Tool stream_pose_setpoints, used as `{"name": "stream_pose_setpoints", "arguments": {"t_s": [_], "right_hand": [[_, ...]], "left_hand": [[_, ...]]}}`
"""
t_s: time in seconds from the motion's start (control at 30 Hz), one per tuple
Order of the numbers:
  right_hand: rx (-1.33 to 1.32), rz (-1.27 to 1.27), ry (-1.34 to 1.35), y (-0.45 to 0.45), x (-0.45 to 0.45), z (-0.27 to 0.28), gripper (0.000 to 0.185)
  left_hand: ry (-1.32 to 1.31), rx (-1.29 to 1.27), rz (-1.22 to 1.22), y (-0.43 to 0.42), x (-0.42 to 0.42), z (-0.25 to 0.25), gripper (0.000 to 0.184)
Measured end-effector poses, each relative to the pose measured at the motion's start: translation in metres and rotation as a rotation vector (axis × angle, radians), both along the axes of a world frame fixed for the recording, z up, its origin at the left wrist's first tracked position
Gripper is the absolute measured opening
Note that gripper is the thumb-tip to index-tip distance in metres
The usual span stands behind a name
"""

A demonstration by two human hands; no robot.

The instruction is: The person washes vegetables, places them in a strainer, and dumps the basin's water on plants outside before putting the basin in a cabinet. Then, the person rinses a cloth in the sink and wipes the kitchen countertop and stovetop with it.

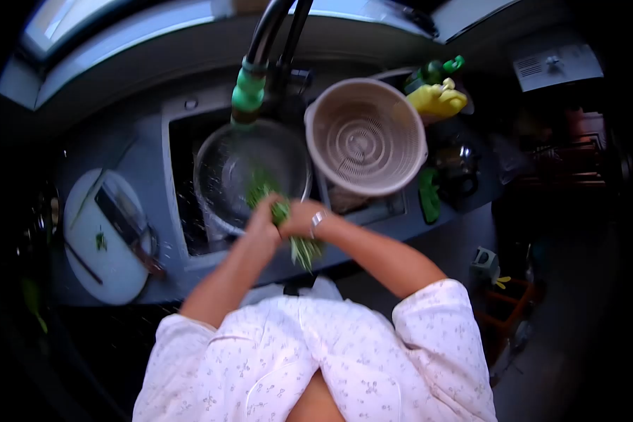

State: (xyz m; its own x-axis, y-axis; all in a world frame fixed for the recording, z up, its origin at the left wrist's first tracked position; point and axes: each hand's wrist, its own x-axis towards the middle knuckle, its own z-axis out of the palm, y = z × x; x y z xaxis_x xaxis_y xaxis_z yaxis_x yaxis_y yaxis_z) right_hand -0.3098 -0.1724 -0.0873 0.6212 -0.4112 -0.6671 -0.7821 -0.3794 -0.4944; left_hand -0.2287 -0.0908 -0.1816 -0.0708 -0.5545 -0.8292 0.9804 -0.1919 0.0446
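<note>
A bunch of leafy greens (304,252) is gripped between my two hands at the near edge of a metal bowl (205,184) in the sink. My left hand (263,217) wraps round the bunch from the left, my right hand (302,217) from the right. The leafy tops point into the bowl and the pale stalks stick out toward my body. Above the bowl hangs a faucet with a green nozzle (249,88). Water drops fly around the bowl's left side.
A beige colander (365,137) stands right of the bowl. On the left, a white cutting board (105,260) bears a knife (119,224) and green scraps. Yellow (439,100) and green (429,72) bottles stand at the back right, with a green cloth-like item (429,197) nearer.
</note>
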Motion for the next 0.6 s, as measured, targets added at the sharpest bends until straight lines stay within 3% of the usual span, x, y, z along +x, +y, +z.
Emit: {"name": "stream_pose_setpoints", "arguments": {"t_s": [0.03, 0.1, 0.2, 0.23, 0.27, 0.37, 0.4, 0.43, 0.47, 0.5, 0.53, 0.6], "right_hand": [[-0.013, -0.051, 0.051, 0.021, -0.040, 0.011, 0.060], [0.044, -0.121, 0.133, 0.025, -0.038, 0.020, 0.062], [-0.168, -0.110, 0.007, 0.020, -0.010, 0.050, 0.066], [-0.284, -0.079, -0.066, 0.016, 0.012, 0.079, 0.064], [-0.260, -0.092, -0.101, 0.020, 0.011, 0.078, 0.061], [-0.354, -0.037, -0.137, 0.027, 0.035, 0.116, 0.057], [-0.261, -0.022, -0.036, 0.014, 0.025, 0.086, 0.056], [-0.164, -0.006, 0.077, 0.010, 0.010, 0.057, 0.055], [-0.197, -0.045, 0.075, 0.011, 0.012, 0.056, 0.051], [0.068, 0.015, 0.311, 0.005, -0.003, 0.038, 0.053], [-0.028, 0.033, 0.189, 0.011, -0.037, 0.023, 0.055], [0.019, -0.043, 0.281, 0.016, -0.042, 0.047, 0.057]], "left_hand": [[0.075, -0.050, -0.100, -0.001, -0.028, 0.007, 0.015], [0.128, -0.025, -0.117, 0.002, -0.023, 0.019, 0.011], [-0.123, -0.009, 0.018, -0.010, 0.008, 0.053, 0.013], [-0.223, -0.117, 0.071, -0.013, 0.034, 0.108, 0.013], [-0.315, -0.113, 0.111, -0.008, 0.032, 0.107, 0.011], [-0.309, -0.271, 0.199, 0.002, 0.051, 0.147, 0.011], [-0.234, -0.280, 0.221, 0.002, 0.049, 0.136, 0.013], [-0.014, -0.055, -0.023, -0.015, 0.025, 0.074, 0.015], [-0.016, 0.014, -0.062, -0.015, 0.027, 0.086, 0.018], [0.069, 0.116, -0.203, -0.012, 0.006, 0.057, 0.017], [0.026, -0.060, -0.127, -0.007, -0.028, 0.018, 0.016], [0.124, -0.022, -0.188, -0.005, -0.032, 0.048, 0.012]]}}
